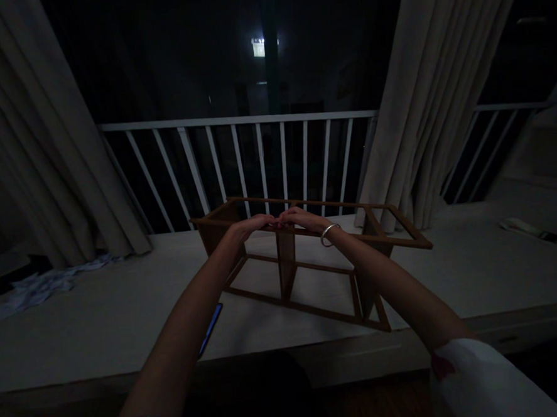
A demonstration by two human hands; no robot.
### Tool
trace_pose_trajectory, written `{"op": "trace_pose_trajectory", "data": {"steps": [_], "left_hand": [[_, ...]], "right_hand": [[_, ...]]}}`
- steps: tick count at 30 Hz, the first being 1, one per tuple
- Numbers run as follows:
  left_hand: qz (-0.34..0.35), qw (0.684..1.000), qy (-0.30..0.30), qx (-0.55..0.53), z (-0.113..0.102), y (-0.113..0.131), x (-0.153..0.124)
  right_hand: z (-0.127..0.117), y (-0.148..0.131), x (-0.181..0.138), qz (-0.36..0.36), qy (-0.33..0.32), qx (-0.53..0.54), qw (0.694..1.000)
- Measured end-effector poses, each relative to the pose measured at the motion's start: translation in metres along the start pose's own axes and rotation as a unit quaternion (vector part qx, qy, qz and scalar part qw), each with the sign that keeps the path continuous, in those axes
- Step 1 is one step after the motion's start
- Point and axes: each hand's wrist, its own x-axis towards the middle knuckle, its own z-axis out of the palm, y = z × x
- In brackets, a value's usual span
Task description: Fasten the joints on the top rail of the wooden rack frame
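A brown wooden shelf frame [393, 236] with open compartments stands on a pale ledge [105, 313] in dim light. My left hand [253, 224] and my right hand [298, 218] rest side by side on the middle of the frame's top front rail, fingertips almost meeting. Both hands curl over the rail above the centre upright panel. A silver bracelet [330, 233] circles my right wrist.
A white railing [235, 120] runs behind the frame, in front of a dark window. Beige curtains [423, 99] hang at both sides. Crumpled papers [51, 282] lie at the left. A dark phone-like object [211, 326] lies on the ledge by my left forearm.
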Motion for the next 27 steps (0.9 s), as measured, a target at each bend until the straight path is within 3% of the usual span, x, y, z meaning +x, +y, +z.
{"op": "trace_pose_trajectory", "data": {"steps": [17, 27], "left_hand": [[0.025, 1.000, -0.003, 0.006, -0.0019, -0.0045, 0.0015], [0.017, 1.000, -0.004, 0.008, -0.0015, -0.0044, 0.0023]], "right_hand": [[0.0019, -0.0035, -0.0061, -0.005, -0.005, -0.009, 1.000], [0.0029, -0.0023, -0.0007, -0.014, 0.044, 0.011, 0.999]]}}
